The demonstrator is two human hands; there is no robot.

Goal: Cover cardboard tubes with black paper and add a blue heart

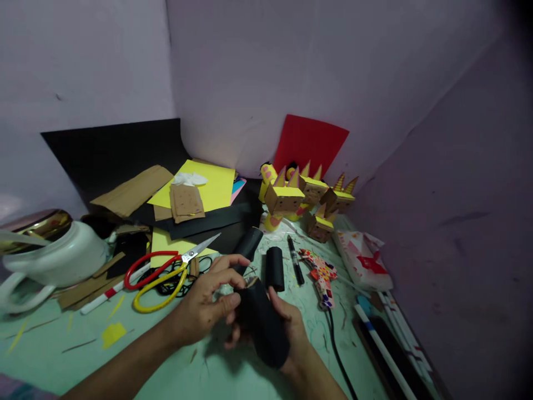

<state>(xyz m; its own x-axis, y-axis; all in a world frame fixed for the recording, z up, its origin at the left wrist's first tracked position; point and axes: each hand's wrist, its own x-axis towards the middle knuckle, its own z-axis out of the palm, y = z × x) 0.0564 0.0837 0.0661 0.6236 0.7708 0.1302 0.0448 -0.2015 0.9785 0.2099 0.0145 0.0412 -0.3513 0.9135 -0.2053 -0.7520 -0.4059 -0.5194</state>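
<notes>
Hands: left (204, 308) and right (287, 328) both grip black tube (264, 328) | writing: none legible

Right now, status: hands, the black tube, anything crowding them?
Left hand and right hand both grip the black tube. Two more black tubes lie just behind. Scissors lie to the left.

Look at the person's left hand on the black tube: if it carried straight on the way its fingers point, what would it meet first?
The left hand points right, onto the black tube it already grips with the right hand. Past those, probably the patterned glue gun, though depth is unclear.
</notes>
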